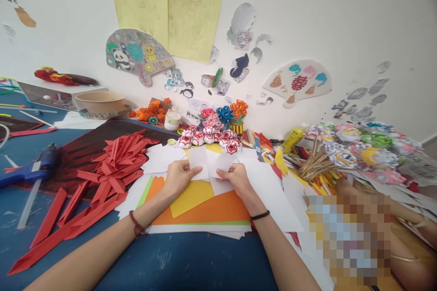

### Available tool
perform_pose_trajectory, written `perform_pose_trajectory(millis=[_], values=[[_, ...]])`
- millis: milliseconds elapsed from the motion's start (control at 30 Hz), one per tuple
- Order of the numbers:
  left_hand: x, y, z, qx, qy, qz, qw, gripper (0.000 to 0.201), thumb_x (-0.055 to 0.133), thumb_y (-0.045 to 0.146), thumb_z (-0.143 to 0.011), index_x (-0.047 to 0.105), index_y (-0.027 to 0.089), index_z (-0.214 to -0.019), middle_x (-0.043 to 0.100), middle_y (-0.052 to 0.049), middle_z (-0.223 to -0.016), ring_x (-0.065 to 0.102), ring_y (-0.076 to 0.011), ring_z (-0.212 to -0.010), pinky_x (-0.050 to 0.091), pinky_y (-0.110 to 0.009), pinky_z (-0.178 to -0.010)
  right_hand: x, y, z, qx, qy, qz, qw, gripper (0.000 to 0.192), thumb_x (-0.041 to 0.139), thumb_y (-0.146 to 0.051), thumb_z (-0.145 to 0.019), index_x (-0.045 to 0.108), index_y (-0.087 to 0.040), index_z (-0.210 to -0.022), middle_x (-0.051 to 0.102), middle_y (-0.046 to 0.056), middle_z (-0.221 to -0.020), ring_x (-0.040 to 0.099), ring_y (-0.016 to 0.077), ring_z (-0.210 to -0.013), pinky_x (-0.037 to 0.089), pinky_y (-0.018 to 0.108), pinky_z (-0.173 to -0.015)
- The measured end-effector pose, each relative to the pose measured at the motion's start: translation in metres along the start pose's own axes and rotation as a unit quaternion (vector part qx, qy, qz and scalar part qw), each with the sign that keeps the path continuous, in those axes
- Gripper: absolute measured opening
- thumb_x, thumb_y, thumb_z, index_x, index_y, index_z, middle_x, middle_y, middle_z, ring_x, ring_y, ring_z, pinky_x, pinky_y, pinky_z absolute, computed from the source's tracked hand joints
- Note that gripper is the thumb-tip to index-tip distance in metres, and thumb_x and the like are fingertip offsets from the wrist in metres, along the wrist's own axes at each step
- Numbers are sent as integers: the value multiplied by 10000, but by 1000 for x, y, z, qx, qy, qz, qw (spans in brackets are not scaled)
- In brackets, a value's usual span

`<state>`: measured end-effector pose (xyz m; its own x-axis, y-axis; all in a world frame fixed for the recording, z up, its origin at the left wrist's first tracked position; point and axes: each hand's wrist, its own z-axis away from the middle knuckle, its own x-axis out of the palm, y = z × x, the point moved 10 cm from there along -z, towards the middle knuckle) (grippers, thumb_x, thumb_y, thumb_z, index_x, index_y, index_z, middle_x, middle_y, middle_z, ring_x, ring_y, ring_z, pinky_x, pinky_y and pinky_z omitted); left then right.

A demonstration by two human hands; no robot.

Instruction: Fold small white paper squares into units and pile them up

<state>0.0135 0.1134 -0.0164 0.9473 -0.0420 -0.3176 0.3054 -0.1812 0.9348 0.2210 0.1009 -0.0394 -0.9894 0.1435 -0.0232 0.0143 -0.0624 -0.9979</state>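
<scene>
My left hand (180, 177) pinches a small white square of paper (198, 162) between thumb and fingers. A second small white paper (225, 163) is pinched in my right hand (236, 180), close beside the first. Both are held above a stack of coloured sheets. The stack shows a yellow sheet (191, 198), an orange sheet (218, 211) and white sheets at its edges. More white paper (269, 191) lies to the right. Just behind my hands stand several red-and-white paper flowers (210, 136).
Folded red paper strips (112, 168) are heaped at left, near a blue glue gun (37, 166). A beige bowl (100, 102) stands behind them. Right are wooden sticks (317, 161), paper flowers (348, 145) and a yellow bottle (294, 137). Another person's arm (406, 218) reaches in at far right.
</scene>
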Motion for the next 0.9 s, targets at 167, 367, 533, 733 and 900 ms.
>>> perform_pose_trajectory(millis=[167,367,533,733,900], values=[[5,17,5,43,-28,-4,999,372,602,482,-704,538,150,-548,474,34,-496,385,-106,-499,264,-215,-471,2,-5,1,-11,-11,-19,1000,372,831,-402,-492,685,-111,-673,706,79,-644,653,208,-552,538,312,-573],[11,34,12,98,-30,-98,990,388,512,440,-792,372,175,-545,314,67,-469,273,-88,-478,199,-218,-478,39,-15,19,-19,-136,16,990,393,672,-546,-674,652,-156,-629,665,35,-574,619,179,-514,502,267,-498],[6,39,13,97,-8,-142,985,357,478,471,-812,377,190,-617,365,66,-491,321,-101,-478,224,-224,-497,60,-26,38,-37,-200,76,976,515,456,-644,-793,602,-172,-645,595,10,-481,550,139,-425,416,218,-421],[-9,55,11,131,17,-124,983,328,446,438,-836,455,177,-638,470,34,-601,431,-119,-581,314,-222,-560,74,-39,51,-92,-233,128,960,540,302,-592,-886,614,-161,-791,541,-13,-489,480,110,-387,371,208,-415],[-68,40,-11,87,129,-150,976,366,462,505,-813,591,167,-760,603,-1,-700,515,-139,-627,347,-229,-576,20,-68,33,-207,38,376,902,291,462,-412,-871,658,-197,-892,632,21,-698,558,151,-589,397,249,-580]])
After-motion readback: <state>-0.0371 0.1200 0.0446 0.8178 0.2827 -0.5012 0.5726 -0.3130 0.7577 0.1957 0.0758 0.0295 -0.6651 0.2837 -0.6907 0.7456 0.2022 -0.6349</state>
